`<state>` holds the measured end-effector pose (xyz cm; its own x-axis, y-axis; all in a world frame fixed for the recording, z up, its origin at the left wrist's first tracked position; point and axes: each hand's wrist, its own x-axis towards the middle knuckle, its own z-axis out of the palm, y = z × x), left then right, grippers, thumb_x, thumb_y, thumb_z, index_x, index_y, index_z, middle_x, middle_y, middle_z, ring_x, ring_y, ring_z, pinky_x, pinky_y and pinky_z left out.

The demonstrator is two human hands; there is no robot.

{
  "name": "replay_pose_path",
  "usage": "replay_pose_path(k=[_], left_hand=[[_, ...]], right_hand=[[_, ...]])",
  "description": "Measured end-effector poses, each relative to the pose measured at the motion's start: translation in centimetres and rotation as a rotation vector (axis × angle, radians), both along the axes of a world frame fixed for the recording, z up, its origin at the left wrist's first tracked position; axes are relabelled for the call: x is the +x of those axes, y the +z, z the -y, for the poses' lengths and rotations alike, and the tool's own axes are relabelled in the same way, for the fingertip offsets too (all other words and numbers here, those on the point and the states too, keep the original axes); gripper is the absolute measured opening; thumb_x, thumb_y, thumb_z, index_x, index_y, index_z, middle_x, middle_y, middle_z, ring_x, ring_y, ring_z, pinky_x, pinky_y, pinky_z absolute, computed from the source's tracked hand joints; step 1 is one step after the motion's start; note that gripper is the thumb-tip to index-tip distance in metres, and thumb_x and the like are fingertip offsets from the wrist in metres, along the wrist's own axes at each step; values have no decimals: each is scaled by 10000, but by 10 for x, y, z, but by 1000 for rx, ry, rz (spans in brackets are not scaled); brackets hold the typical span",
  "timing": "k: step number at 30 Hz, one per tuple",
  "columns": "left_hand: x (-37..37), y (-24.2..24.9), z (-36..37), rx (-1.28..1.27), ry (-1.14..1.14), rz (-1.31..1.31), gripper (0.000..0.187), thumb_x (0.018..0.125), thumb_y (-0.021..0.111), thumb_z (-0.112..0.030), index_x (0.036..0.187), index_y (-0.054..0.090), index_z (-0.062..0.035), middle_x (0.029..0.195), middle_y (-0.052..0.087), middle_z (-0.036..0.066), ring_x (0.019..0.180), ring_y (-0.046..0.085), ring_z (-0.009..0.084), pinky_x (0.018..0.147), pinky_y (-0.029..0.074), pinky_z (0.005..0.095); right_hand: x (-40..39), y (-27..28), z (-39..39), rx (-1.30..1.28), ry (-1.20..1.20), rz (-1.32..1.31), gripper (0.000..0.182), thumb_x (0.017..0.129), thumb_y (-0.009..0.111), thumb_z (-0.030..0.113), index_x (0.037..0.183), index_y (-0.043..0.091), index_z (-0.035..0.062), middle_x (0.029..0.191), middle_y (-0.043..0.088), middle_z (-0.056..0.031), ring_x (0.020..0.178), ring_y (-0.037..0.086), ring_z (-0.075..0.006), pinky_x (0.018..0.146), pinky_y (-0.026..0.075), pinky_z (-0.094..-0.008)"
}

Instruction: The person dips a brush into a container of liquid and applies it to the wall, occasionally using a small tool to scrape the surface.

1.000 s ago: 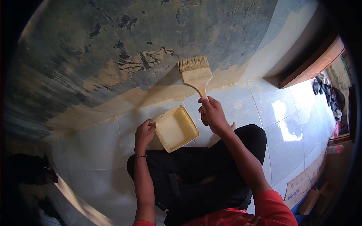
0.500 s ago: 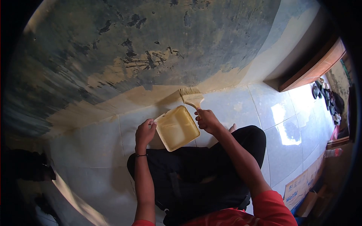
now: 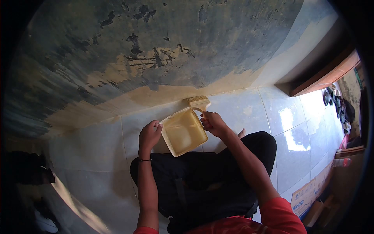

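A square, shallow cream-coloured container point(image 3: 184, 134) with a wet-looking, yellowish inside is held above my crossed legs. My left hand point(image 3: 150, 135) grips its left rim, thumb at the upper left corner and fingers closed. Just past its upper right corner, my right hand point(image 3: 212, 123) is closed around the handle of a wide paintbrush point(image 3: 199, 103). The bristles point up and left, close to the foot of the wall. The wall point(image 3: 175, 46) is patchy dark green-grey, with a beige band along its lower part.
Pale tiles point(image 3: 249, 109) cover the floor around my legs. At the right are a wooden door point(image 3: 327, 74), footwear point(image 3: 331, 97), a plastic bottle point(image 3: 343, 162) and a printed cardboard box point(image 3: 306, 199). Dark items point(image 3: 29, 167) lie at the far left.
The brush has tilted slightly and its bristles sit a little lower, nearer the container's upper edge. The view has shifted slightly. Both hands keep their holds.
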<state>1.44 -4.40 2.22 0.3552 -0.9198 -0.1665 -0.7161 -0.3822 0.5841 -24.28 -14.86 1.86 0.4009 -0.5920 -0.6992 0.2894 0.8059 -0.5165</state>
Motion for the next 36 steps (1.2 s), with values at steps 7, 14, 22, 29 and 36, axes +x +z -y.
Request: replay_pose_path(k=[7,14,22,29,36], left_hand=[[-1,6,-2,24,2,3,370,880,591,-334,1124,630,-59,1043,681,133,952,658,286,809,504,355],[0,10,-5,66,25,-17,359,880,578,-353,1113,635,-86,1015,683,105,951,648,310,806,504,391],[3,-2,-5,19,-12,8,368,884,573,-358,1122,630,-83,1021,683,108,956,645,316,818,502,395],[-1,7,-1,92,18,-23,373,877,579,-358,1132,625,-88,1027,684,96,942,649,311,816,503,390],[-1,7,-2,66,4,6,363,874,584,-357,1117,634,-92,1022,686,86,951,645,316,810,504,391]], right_hand=[[-1,36,-6,-181,-3,-38,146,927,467,131,975,486,-5,719,438,-16,520,377,-61,419,286,-206],[-15,121,-30,-465,81,-129,282,980,466,218,1129,510,-17,727,463,-6,494,359,-53,422,280,-214],[-17,132,-35,-821,22,0,321,1010,428,258,1225,477,24,726,472,-3,475,372,-50,420,287,-205],[-13,108,-26,-574,15,-2,300,1015,414,274,1216,475,59,742,458,5,501,361,-50,428,270,-210],[0,77,-29,-433,-15,-2,262,1008,439,300,1139,489,79,696,408,27,457,289,-40,408,222,-202]])
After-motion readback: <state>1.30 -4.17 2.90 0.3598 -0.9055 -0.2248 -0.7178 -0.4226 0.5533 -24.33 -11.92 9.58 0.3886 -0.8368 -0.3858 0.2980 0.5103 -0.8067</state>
